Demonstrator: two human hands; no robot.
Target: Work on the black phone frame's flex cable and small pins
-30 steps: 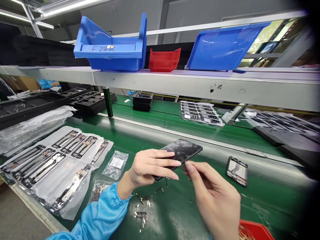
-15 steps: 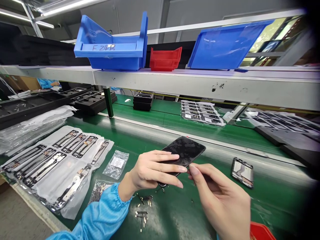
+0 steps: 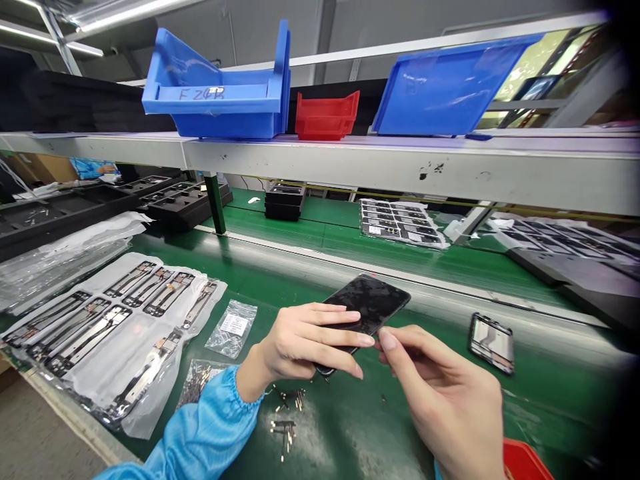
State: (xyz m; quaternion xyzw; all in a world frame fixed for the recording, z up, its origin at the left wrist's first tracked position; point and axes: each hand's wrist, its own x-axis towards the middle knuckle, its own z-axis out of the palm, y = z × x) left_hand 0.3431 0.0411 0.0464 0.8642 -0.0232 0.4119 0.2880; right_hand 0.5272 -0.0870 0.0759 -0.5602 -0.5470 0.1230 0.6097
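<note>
My left hand (image 3: 305,340), in a blue sleeve, grips a black phone (image 3: 373,300) by its near end and holds it tilted above the green mat (image 3: 350,427). My right hand (image 3: 440,393) is at the phone's near edge with fingers pinched together; what they hold is too small to make out. Small metal pins (image 3: 285,417) lie scattered on the mat under my hands. A second phone body (image 3: 491,341) rests face down on the mat to the right.
Clear packs of metal strip parts (image 3: 107,313) and a small plastic bag (image 3: 233,327) lie at the left. A red bin (image 3: 525,460) sits at the bottom right. Black trays (image 3: 185,197), a parts sheet (image 3: 400,223) and a shelf with blue bins (image 3: 220,100) stand behind.
The phone has tipped up slightly and shifted a little right with my left hand. My right hand stays at its near edge. The second phone appears farther right as my head moved.
</note>
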